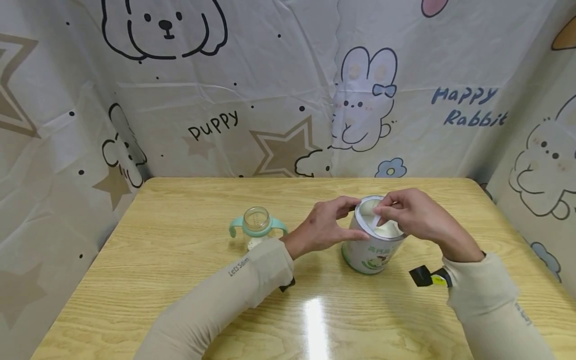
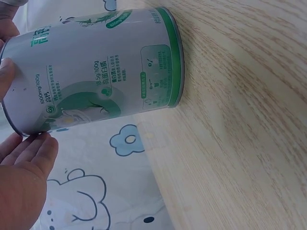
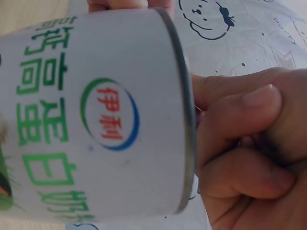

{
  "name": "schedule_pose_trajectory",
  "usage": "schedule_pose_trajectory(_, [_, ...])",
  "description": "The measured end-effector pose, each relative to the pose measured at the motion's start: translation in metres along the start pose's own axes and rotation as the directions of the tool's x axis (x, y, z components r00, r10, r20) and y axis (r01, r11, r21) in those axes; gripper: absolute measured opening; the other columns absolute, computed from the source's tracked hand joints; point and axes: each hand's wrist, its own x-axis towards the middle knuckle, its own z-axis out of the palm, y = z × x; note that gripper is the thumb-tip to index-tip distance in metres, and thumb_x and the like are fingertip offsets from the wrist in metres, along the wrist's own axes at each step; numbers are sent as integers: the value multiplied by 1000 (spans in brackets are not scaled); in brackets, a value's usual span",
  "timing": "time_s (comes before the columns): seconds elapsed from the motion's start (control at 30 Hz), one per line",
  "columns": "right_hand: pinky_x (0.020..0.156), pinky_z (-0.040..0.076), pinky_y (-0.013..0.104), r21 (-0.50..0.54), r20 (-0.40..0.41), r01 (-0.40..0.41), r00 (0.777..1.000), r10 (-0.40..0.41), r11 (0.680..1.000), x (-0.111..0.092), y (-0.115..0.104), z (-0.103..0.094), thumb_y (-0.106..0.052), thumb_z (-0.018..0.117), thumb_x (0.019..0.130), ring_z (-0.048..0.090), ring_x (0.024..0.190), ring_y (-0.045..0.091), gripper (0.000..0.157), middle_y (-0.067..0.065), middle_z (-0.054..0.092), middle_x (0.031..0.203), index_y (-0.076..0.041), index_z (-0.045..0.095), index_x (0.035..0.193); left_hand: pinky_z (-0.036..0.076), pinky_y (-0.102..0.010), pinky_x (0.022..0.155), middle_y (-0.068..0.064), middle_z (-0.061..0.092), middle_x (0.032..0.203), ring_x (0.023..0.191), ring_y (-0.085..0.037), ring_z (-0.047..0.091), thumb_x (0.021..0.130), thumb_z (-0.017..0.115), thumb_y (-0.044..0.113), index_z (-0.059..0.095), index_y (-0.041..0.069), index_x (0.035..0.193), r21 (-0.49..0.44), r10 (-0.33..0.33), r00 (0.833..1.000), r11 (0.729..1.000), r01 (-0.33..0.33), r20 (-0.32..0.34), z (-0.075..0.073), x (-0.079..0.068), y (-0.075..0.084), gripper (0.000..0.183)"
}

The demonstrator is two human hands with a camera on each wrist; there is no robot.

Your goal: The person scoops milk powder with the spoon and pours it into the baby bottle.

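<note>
- Powder can (image 1: 373, 255), open-topped, on the surface (image 1: 360, 320), right of the handled bottle (image 1: 257, 225).
- Left hand (image 1: 326, 225) clamped round its rim; slackening could let it tip.
- Right hand (image 1: 414, 215) pinches a white scoop (image 1: 375, 221); snagging the rim could spill powder (image 1: 389, 230).

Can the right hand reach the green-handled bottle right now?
Probably not: the right hand pinches a white handle at the open can, and the left hand, gripping the can, blocks the straight way to the bottle.
</note>
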Motion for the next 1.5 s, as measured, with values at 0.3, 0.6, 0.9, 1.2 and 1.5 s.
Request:
schedule_pose_trajectory(0.3, [49, 38, 27, 79, -42, -61, 997, 65, 995, -1, 7, -10, -25, 59, 103, 41, 53, 13, 30, 7, 71, 77, 4, 64, 105, 41, -15, 103, -5, 58, 139, 131, -10, 51, 78, 87, 23, 56, 6, 136, 25, 16, 1000, 1000, -15, -9, 0, 1, -1, 68])
schedule_pose_trajectory(0.6, [47, 35, 25, 133, -103, -106, 987, 120, 985, 0, 12, -14, -25, 56, 104, 41, 51, 10, 31, 5, 72, 82, 6, 61, 109, 41, -15, 103, -5, 58, 139, 131, -10, 51, 78, 87, 23, 56, 6, 136, 24, 14, 1000, 1000, -14, -7, 0, 1, -1, 68])
schedule_pose_trajectory(0.9, [51, 39, 24, 132, -145, -151, 975, 170, 980, 1, 14, -12, -28, 55, 105, 47, 61, 13, 33, 7, 73, 89, 4, 62, 111, 40, -16, 104, -4, 58, 140, 131, -10, 51, 79, 87, 24, 55, 6, 137, 19, 11, 1000, 1000, -11, -4, 0, 1, -1, 69])
schedule_pose_trajectory(1.2, [52, 40, 25, 135, -195, -166, 962, 190, 977, -1, 19, -15, -35, 57, 103, 48, 61, 13, 39, 5, 72, 87, 2, 64, 111, 41, -16, 104, -4, 57, 141, 131, -10, 51, 79, 87, 25, 54, 7, 138, 28, 7, 1000, 1000, -7, 0, 0, 0, -1, 69])
schedule_pose_trajectory(1.5, [49, 37, 25, 169, -233, -175, 949, 212, 970, -2, 30, -20, -39, 57, 103, 46, 57, 10, 43, -2, 68, 87, 3, 63, 113, 40, -16, 104, -4, 57, 141, 131, -10, 51, 80, 86, 24, 54, 7, 138, 28, 11, 1000, 1000, -12, 9, -1, 0, -1, 69])
